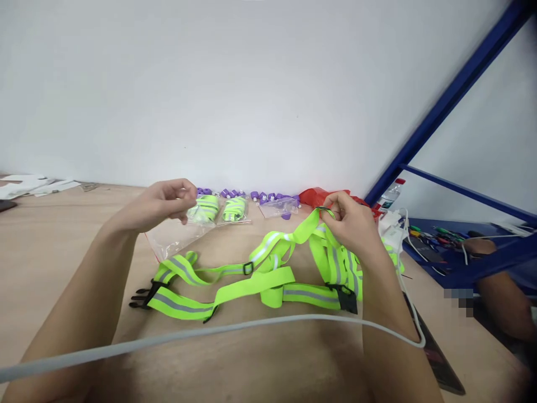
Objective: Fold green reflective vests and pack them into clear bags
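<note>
Avoid twisting the green harness (272,280), mid-table (54,240). Your right hand (350,221) pinches its raised strap (306,226) by a black slider (322,209); your left hand (165,206), loosely curled, apparently empty, could steady it, near 2 far bags (235,210).

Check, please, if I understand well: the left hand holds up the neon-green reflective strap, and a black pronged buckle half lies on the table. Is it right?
Not quite: the head view shows the right hand holding up the neon-green reflective strap; the left hand is raised apart from it. The black pronged buckle half does lie on the table.
</note>
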`<control>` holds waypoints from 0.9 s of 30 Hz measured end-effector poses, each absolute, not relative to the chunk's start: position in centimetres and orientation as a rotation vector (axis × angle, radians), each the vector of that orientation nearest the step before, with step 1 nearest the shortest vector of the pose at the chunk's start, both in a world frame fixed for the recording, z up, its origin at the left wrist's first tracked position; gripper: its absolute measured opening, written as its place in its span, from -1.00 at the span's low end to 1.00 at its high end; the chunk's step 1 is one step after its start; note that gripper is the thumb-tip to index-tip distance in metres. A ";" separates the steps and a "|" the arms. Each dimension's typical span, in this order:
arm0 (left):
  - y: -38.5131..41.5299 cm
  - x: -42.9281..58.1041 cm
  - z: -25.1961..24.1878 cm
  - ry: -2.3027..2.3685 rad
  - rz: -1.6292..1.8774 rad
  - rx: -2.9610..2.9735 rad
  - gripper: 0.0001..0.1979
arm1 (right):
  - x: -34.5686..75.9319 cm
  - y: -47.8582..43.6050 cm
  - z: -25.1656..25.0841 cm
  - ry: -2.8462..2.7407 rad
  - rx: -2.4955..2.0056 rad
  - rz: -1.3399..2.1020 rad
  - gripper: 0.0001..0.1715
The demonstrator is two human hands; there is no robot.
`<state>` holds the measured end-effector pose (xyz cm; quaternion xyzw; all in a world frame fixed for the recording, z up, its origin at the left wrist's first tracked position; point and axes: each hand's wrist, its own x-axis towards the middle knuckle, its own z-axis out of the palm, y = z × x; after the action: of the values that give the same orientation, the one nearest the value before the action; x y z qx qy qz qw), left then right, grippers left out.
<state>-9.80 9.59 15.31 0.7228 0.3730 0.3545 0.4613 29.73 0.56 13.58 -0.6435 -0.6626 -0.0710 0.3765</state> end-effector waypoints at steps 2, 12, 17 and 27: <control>9.5 -8.3 14.6 0.958 0.724 1.930 -0.74 | 29.4 0.4 13.6 -1.662 -1.585 -0.228 -0.85; 6.6 1.4 5.7 0.881 0.181 2.256 -0.63 | 28.4 0.8 13.3 -1.629 -1.457 -0.121 -0.72; 6.7 2.0 4.7 0.885 0.228 2.250 -0.68 | 28.9 0.8 13.4 -1.574 -1.436 0.420 -0.79; 9.4 -4.1 12.6 0.504 1.003 1.246 -0.79 | 31.2 0.0 13.8 -1.452 -0.941 1.109 -0.41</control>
<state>-4.09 9.45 12.63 0.5527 0.2237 0.4446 0.6685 31.16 -0.02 13.80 -0.3921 -0.6048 0.4619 0.5169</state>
